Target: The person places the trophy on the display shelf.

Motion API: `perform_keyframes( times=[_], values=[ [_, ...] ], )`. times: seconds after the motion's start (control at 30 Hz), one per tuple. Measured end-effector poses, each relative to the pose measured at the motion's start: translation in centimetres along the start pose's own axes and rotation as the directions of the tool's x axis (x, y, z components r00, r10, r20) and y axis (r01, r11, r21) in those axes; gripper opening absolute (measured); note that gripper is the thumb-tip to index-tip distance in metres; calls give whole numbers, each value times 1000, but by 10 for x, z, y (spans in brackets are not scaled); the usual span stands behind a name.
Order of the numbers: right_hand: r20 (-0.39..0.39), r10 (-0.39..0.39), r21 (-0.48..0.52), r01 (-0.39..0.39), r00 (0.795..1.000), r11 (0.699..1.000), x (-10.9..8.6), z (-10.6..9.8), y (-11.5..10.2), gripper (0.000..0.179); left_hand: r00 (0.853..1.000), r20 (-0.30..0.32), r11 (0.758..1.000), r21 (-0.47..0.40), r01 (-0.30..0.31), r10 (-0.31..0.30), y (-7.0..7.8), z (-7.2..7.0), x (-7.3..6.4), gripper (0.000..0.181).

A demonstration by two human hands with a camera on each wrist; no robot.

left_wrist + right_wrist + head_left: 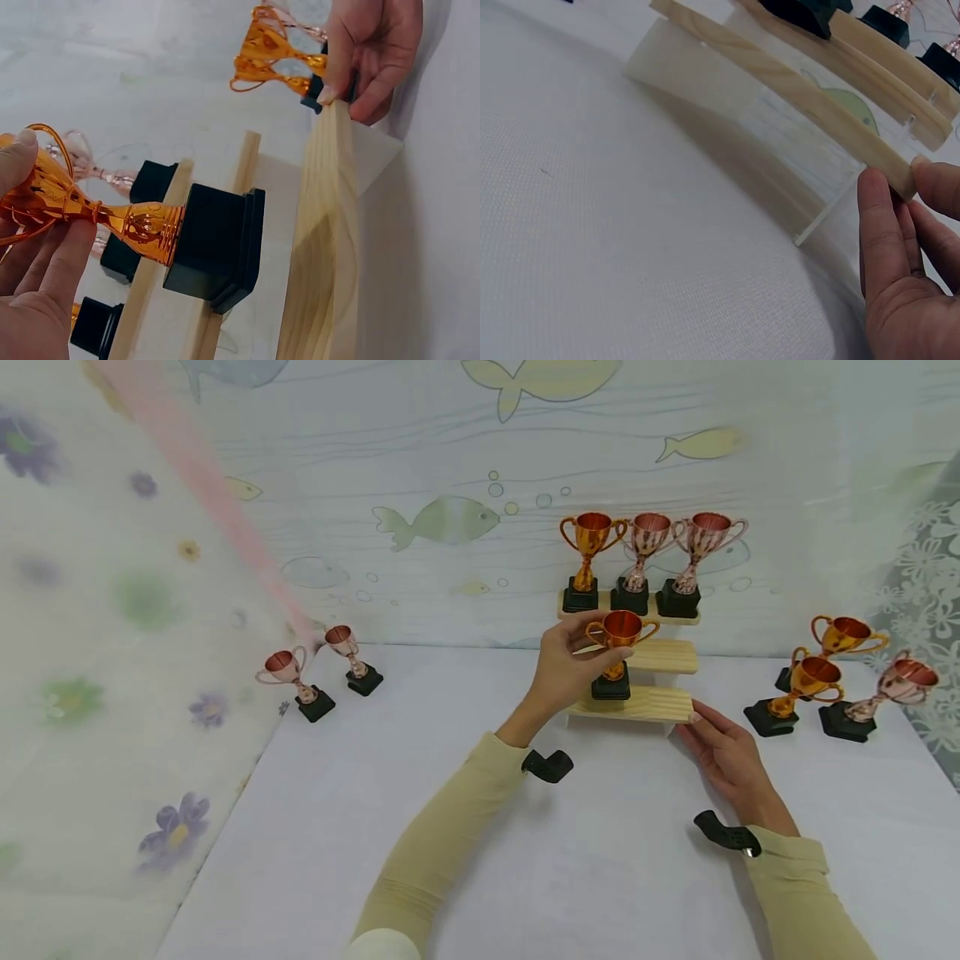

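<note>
My left hand (557,667) holds a gold trophy cup (621,628) by its bowl, with the thumb in front. In the left wrist view the black base of this trophy (214,244) stands apart from the bottom board. A three-tier wooden display rack is below and behind it. My right hand (726,758) pinches the right end of the bottom shelf (656,703), thumb above and fingers beneath, as the right wrist view of the board (802,97) shows. On the top tier stand a gold trophy (592,533) and two rose-pink trophies (649,533) (707,535).
Two rose-pink trophies (283,668) (342,642) stand on the white table (300,843) at the left. At the right are two gold trophies (816,678) (846,637) and a rose-pink one (907,681). A fish-patterned cloth (337,460) hangs behind the rack.
</note>
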State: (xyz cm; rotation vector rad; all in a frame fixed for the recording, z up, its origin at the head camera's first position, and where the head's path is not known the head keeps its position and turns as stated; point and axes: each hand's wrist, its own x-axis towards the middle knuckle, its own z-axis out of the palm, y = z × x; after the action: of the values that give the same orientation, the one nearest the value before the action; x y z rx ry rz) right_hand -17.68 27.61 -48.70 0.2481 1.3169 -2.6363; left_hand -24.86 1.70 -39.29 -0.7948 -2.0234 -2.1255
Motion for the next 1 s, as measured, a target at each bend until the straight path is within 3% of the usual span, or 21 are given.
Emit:
perform_keyframes(
  times=[0.23,0.4,0.57,0.67,0.87,1.0],
  values=[
    [-24,12,-40,-13,1000,999,-1,3,-1,72,1000,23,999,54,1,-2,-1,11,14,49],
    [-35,24,-33,-25,999,999,-1,3,-2,71,999,10,999,19,38,-38,2,19,21,48],
    [-24,25,-6,-26,999,1000,-1,0,-1,41,999,13,998,-38,48,-47,8,29,25,49],
    [-13,22,-4,-22,1000,1000,-1,0,-1,36,999,31,1000,-22,19,-18,10,33,31,49],
    [-22,30,-32,-30,999,999,-1,1,-2,58,997,76,999,32,-6,4,8,45,45,51],
    [-38,33,-53,-35,999,998,-1,2,-2,74,996,86,999,34,23,-26,2,55,53,52]
  ],
)
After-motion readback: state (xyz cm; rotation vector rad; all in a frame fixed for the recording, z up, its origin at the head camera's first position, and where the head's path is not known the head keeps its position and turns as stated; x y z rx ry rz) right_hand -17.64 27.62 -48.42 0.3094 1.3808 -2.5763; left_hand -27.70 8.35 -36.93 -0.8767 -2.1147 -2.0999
